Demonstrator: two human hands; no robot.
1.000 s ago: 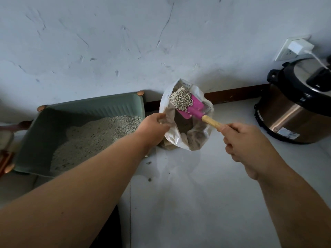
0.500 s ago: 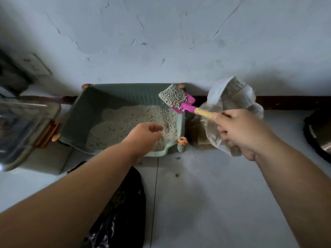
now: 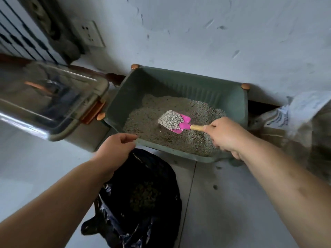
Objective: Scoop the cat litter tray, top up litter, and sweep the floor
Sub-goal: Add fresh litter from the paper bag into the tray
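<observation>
**Fresh litter arrives over the tray**

At the far left a clear-lidded storage box (image 3: 53,97) sits on the floor (image 3: 232,203), with a wall socket (image 3: 88,34) above it. The left hand (image 3: 114,149) hangs just beside the near-left rim of the green litter tray (image 3: 179,81). Its fingers are loosely curled on nothing, and I cannot tell whether they touch the rim. A second ago this hand was holding open the mouth of the litter bag (image 3: 295,113), so it has let go and come across. Near the person, under the left forearm, an open black rubbish bag (image 3: 143,203) lies on the floor with dark waste inside.

In the middle, the tray holds a bed of grey litter (image 3: 146,122). Low over it is the pink scoop (image 3: 176,121), heaped with pale fresh granules. The right hand (image 3: 227,135) has its fingers clamped round the scoop's wooden handle. A second ago the loaded scoop was at the bag on the right. It has since crossed the tray's right wall.

This looks like the top-up step, with one scoopful ready to tip out. Sweeping appears still to come, as a few specks dot the floor near the tray.
</observation>
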